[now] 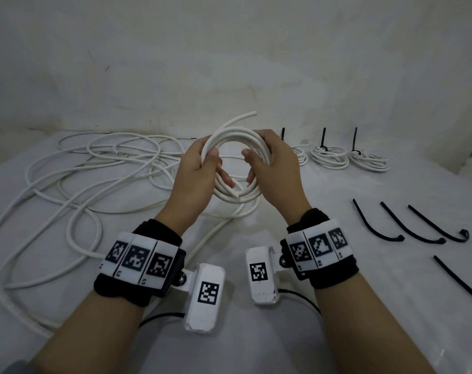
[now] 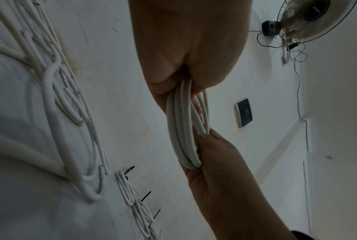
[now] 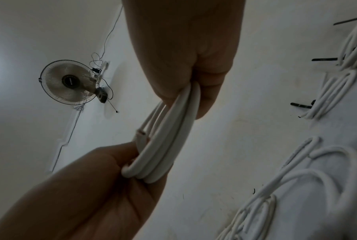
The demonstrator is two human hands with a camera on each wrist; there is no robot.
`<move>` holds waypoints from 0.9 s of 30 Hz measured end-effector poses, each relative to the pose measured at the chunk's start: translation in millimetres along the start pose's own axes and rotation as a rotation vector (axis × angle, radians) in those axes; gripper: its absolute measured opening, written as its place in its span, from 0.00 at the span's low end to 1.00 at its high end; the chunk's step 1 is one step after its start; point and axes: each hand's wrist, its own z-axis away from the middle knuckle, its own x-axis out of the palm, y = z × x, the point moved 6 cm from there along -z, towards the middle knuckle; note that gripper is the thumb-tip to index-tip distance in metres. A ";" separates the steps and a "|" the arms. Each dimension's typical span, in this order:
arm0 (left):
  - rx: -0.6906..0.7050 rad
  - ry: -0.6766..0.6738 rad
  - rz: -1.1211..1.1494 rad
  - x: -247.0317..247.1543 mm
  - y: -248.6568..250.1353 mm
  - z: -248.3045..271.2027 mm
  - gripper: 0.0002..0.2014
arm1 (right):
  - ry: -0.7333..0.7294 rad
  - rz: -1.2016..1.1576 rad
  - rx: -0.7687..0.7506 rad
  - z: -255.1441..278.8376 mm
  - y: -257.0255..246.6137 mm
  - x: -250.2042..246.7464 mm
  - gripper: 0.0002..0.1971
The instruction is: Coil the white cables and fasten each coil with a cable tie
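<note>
A coil of thick white cable [image 1: 237, 134] is held upright above the table between both hands. My left hand [image 1: 211, 168] grips its left side with thumb and fingers curled round the loops. My right hand [image 1: 260, 164] grips the right side the same way. One cut end [image 1: 247, 115] sticks out above the coil. In the left wrist view the left hand [image 2: 185, 61] holds the coil [image 2: 182, 129], with the right hand [image 2: 218, 170] below. The right wrist view shows the right hand [image 3: 183, 61] and the coil [image 3: 169, 139]. Several black cable ties [image 1: 407, 225] lie loose at the right.
A tangle of loose white cables [image 1: 94, 171] covers the table's left half and runs under the hands. Three tied coils [image 1: 329, 157] with upright black tie tails sit at the back right. A white wall [image 1: 229, 63] stands close behind. A wall fan [image 3: 68, 84] hangs high up.
</note>
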 end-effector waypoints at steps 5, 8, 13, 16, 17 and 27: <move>0.032 -0.013 -0.141 0.0 2.7 2.5 0.12 | 0.017 0.175 -0.090 0.4 -4.5 2.5 0.03; 0.049 -0.028 -0.210 2.2 7.3 4.7 0.12 | 0.120 0.350 -0.238 0.9 -12.1 -3.2 0.14; 0.051 -0.051 -0.225 5.7 10.2 6.6 0.13 | 0.209 0.725 -0.352 2.1 -20.0 -7.5 0.26; 0.055 -0.055 -0.231 4.9 11.4 5.7 0.12 | 0.216 0.718 -0.340 1.0 -19.7 -7.1 0.15; 0.059 -0.055 -0.236 4.4 11.1 5.6 0.12 | 0.191 0.670 -0.319 -0.4 -19.0 -6.7 0.11; 0.099 -0.041 -0.241 0.5 13.4 2.1 0.11 | -0.054 -0.045 0.157 -2.8 1.6 -8.6 0.12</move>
